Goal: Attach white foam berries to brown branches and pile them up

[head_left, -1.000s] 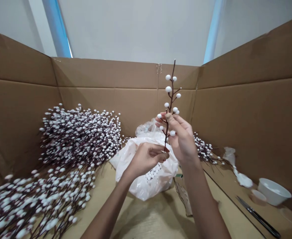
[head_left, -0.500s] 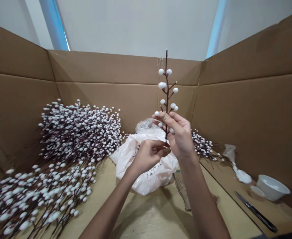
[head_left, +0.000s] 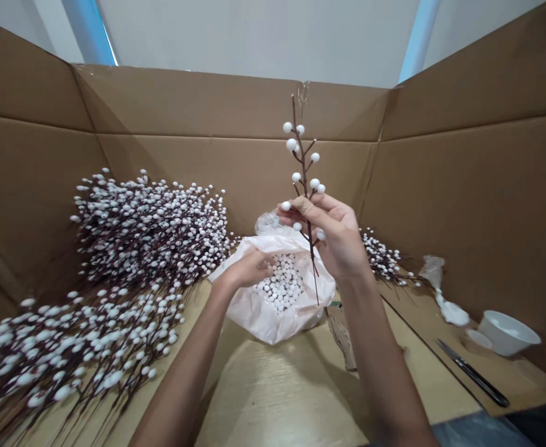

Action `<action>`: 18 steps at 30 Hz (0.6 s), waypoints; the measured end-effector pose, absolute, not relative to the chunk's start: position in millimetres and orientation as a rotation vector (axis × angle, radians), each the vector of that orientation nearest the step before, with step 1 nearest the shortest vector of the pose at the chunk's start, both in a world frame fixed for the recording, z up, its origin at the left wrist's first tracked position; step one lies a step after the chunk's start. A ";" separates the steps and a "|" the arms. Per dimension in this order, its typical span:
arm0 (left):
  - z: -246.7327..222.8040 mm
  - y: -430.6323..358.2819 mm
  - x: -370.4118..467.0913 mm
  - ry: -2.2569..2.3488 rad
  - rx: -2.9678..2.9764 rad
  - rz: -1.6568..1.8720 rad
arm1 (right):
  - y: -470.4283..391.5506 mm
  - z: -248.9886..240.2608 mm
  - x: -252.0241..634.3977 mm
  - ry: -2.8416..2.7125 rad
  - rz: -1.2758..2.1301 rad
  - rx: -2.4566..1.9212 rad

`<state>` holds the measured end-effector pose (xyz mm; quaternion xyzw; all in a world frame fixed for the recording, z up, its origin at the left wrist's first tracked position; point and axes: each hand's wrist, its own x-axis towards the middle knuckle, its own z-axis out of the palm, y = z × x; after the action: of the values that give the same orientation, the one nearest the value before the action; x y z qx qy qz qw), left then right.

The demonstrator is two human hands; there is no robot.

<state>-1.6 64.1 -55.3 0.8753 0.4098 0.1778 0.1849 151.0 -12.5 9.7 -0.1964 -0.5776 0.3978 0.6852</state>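
My right hand (head_left: 340, 233) is closed on an artificial berry stem (head_left: 304, 171), a thin brown twig with white balls on short side shoots and a few bare tips. The stem stands nearly upright, leaning slightly left, its thin wire end hanging below the fingers. A tan wrap covers part of one right finger. My left hand (head_left: 247, 270) hovers at the left side of an opened white plastic bag (head_left: 273, 329), its fingers loosely bent and apart, slightly blurred. Many loose white balls (head_left: 282, 282) fill the bag; the left fingertips are beside them, contact unclear.
Large bundles of white berry stems (head_left: 152, 230) lie at left, with more stems (head_left: 100, 347) in front. A smaller bunch (head_left: 380, 257) lies at right, near a white tub (head_left: 510, 335) and a black-handled blade tool (head_left: 475, 375). Cardboard walls (head_left: 236, 105) enclose the table (head_left: 273, 397).
My left hand has let go of the stem's lower end and moved left to the bag's mouth. The stem, still in my right hand, now tilts to the left.
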 end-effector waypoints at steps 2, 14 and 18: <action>-66.9 69.7 7.4 1.192 2.514 0.440 | -11.4 9.1 148.9 -1.297 0.908 -0.464; -119.4 96.5 19.8 1.338 2.424 0.543 | -7.8 9.6 142.0 -1.202 1.056 -0.524; -117.3 95.6 19.6 1.295 2.360 0.612 | -8.6 9.8 142.8 -1.227 1.038 -0.553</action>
<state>19.6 95.6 -117.3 0.8394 0.4606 0.2177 0.1894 142.8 -8.6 9.8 -0.2442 -0.5424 0.4589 0.6600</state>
